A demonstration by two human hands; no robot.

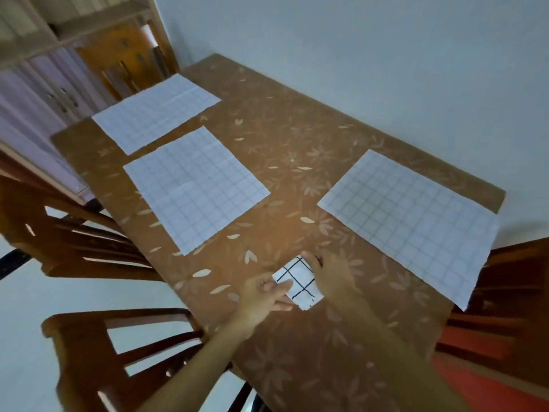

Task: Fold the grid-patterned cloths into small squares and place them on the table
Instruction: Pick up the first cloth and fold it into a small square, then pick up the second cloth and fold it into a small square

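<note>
A small folded cloth (300, 281), white with a bold black grid, lies on the brown flowered table (297, 144) near its front edge. My left hand (267, 295) lies on its left side, fingers across the fabric. My right hand (332, 273) covers its right side, fingertips curled over the far corner. Three larger grid-patterned cloths lie spread flat: one at the far left (157, 113), one in the middle left (196, 188), one on the right (416, 224), its near corner hanging past the table edge.
Wooden chairs stand along the table's left side (89, 233) and at the near left (118, 352). Another chair with a red seat (505, 337) is at the right. A pale wall runs behind the table; a shelf unit (44, 40) stands at the far left.
</note>
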